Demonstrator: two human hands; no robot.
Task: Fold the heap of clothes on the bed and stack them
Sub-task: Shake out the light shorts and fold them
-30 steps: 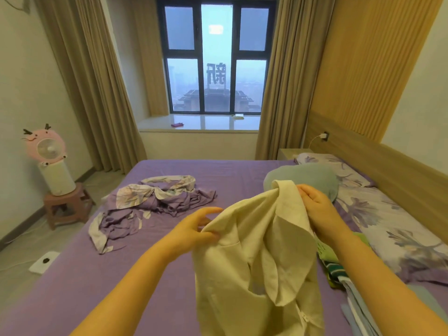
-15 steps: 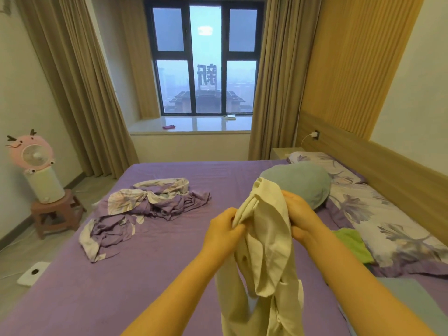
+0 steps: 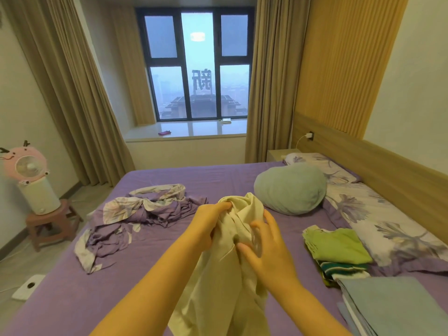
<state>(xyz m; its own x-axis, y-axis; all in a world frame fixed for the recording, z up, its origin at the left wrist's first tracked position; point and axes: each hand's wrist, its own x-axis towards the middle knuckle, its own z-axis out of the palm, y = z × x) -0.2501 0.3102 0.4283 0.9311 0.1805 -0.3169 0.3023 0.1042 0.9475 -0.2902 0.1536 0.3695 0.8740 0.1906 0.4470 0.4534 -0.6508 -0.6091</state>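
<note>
Gripping bunched top of cream garment (image 3: 225, 270) w/ left hand (image 3: 208, 226), fingers curled round the cloth; garment hangs down over purple bed (image 3: 135, 265) at frame center. Right hand (image 3: 269, 248) just beside it at 3 o'clock, fingers spread and relaxed, touching the fabric, not clamped. Crumpled purple floral heap (image 3: 135, 214) at 9 o'clock of hands, well apart. Folded stack w/ green piece on top (image 3: 339, 246) at 3 o'clock; folded blue-grey pile (image 3: 392, 309) at 4-5 o'clock. Teal pillow (image 3: 291, 190) at 1 o'clock. Pink fan (image 3: 25, 163) on stool far left.
</note>
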